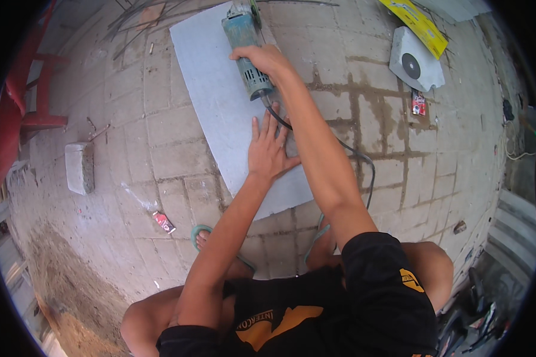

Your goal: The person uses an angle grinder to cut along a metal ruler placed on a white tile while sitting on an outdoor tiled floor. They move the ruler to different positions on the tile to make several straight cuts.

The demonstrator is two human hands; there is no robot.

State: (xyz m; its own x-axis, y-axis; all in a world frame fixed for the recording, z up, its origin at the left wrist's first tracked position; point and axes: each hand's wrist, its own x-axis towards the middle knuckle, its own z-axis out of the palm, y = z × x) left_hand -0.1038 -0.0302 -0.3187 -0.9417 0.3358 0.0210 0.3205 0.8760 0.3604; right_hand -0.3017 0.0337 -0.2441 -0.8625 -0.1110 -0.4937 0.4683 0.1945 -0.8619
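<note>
A pale grey flat sheet (202,71) lies on the paving between my feet and the upper middle of the view. My right hand (262,62) grips the body of a teal angle grinder (238,33) over the far part of the sheet, with a black cord (363,154) running from its back end down to the right. My left hand (268,152) lies flat on the sheet just behind the grinder, fingers spread and palm down, partly under the cord and close beside my right forearm.
A red metal frame (44,119) stands at the left edge, near a concrete block (79,166). At upper right are a white block (402,41) with a dark disc (411,65) and a yellow flat item (423,27). Thin rods (137,30) lie upper left; small crumpled packets (164,221) are on the paving.
</note>
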